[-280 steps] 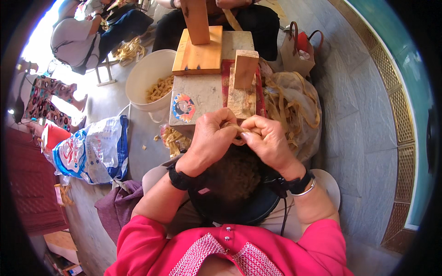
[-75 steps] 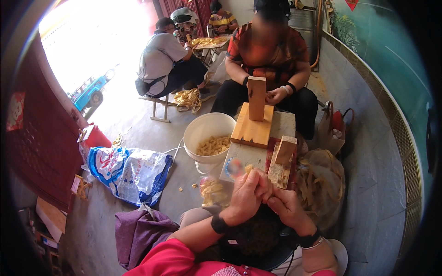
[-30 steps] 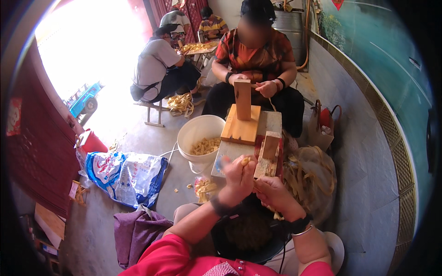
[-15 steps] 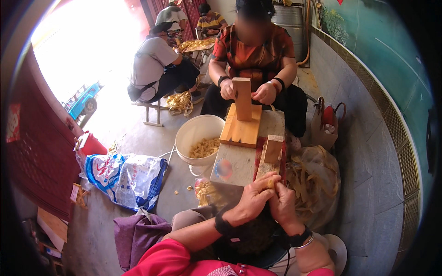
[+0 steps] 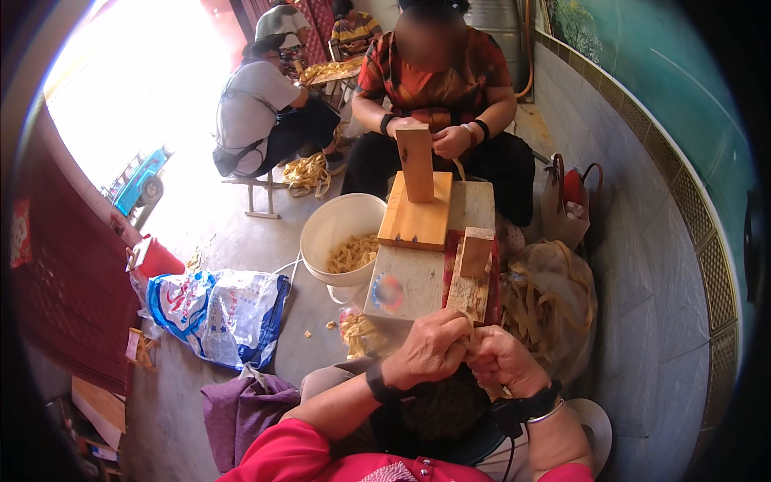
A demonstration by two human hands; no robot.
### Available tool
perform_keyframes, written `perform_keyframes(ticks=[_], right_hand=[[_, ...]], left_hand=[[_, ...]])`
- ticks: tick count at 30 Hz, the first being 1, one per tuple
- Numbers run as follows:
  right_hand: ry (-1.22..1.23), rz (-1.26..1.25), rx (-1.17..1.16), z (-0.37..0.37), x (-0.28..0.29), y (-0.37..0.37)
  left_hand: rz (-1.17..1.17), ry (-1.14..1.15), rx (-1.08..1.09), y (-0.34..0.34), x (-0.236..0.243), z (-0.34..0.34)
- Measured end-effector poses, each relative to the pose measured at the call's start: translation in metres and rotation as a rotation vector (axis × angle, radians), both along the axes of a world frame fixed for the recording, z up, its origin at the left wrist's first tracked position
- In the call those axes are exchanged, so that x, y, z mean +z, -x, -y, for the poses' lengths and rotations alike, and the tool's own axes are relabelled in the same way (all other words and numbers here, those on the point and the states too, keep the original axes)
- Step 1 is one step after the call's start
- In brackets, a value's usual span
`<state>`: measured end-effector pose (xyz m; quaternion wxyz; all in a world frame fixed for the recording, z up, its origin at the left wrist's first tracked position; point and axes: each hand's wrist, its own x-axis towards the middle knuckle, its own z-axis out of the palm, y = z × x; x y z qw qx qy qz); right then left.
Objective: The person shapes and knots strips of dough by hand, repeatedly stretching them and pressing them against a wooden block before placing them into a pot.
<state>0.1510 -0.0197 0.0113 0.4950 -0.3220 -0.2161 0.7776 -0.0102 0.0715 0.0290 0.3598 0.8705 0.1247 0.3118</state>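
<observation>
My left hand [image 5: 434, 345] and my right hand [image 5: 504, 360] are close together at the near end of a small wooden stand. Both are closed on a pale yellow strip [image 5: 493, 391], whose end hangs below my right hand; my fingers hide most of it. Just beyond my hands, the stand [image 5: 475, 255] has an upright block on a rough board, over a red cloth. A dark round container [image 5: 438, 414] sits below my hands in my lap, its contents too dim to make out. A clear plastic bag of yellow strips [image 5: 554, 297] lies to the right.
A white bucket [image 5: 309, 241] holds small yellow pieces. Another wooden stand [image 5: 415, 173] is on the low table [image 5: 409, 281], facing a co-worker [image 5: 438, 80] who works with both hands. A blue-white sack [image 5: 221, 313] lies left. Other people sit farther back. A tiled wall [image 5: 642, 321] borders the right.
My hands have turned and closed more tightly round the strip, with the right hand now slightly lower and a strip end showing beneath it. The co-worker's hands have drawn closer together.
</observation>
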Motion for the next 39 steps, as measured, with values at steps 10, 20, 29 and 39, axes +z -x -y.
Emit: perform_keyframes(ticks=[10, 20, 29, 39], right_hand=[[-0.478, 1.156, -0.404, -0.003, 0.003, 0.019], [-0.094, 0.219, -0.069, -0.002, 0.007, -0.013], [-0.034, -0.185, -0.335, -0.002, -0.008, 0.011], [-0.192, 0.302, -0.296, -0.006, -0.002, 0.014]], left_hand=[[0.172, -0.054, 0.231, -0.008, -0.017, -0.008], [0.052, 0.241, 0.326, -0.008, -0.002, 0.009], [0.049, -0.031, 0.267, -0.005, 0.004, -0.002], [-0.199, 0.373, -0.046, 0.006, 0.001, -0.019]])
